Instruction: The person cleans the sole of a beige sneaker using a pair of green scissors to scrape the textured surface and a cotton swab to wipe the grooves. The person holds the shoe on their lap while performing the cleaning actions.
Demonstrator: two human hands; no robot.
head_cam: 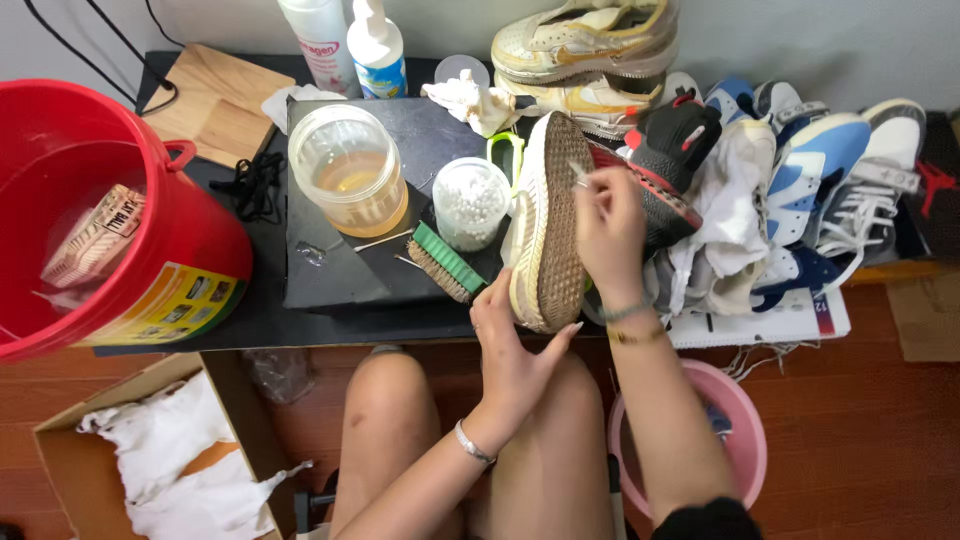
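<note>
The person's left hand (515, 350) is cupping the heel end of a cream knit sneaker with a tan ridged rubber sole (548, 230), its grip closed around the shoe's lower edge, fingers on one side and thumb on the other. The sneaker is standing on its side above the person's bare knees, at the front edge of the black tabletop (330, 270), with the sole facing the camera. The right hand (607, 228) is resting against the sole near the toe, its grip pinching a thin, pale, stick-like tool (579, 176) whose tip is touching the sole's grooves.

Just left of the sneaker, a green-backed scrubbing brush (445, 262) is lying beside a clear round tub of small white beads (470, 200) and a clear plastic jar of amber liquid (350, 170). A red plastic bucket (190, 240) is standing at the far left. To the right, a heap of white and blue sneakers (820, 180) is lying on the tabletop. A pink plastic basin (745, 420) is sitting on the wooden floor by the right forearm.
</note>
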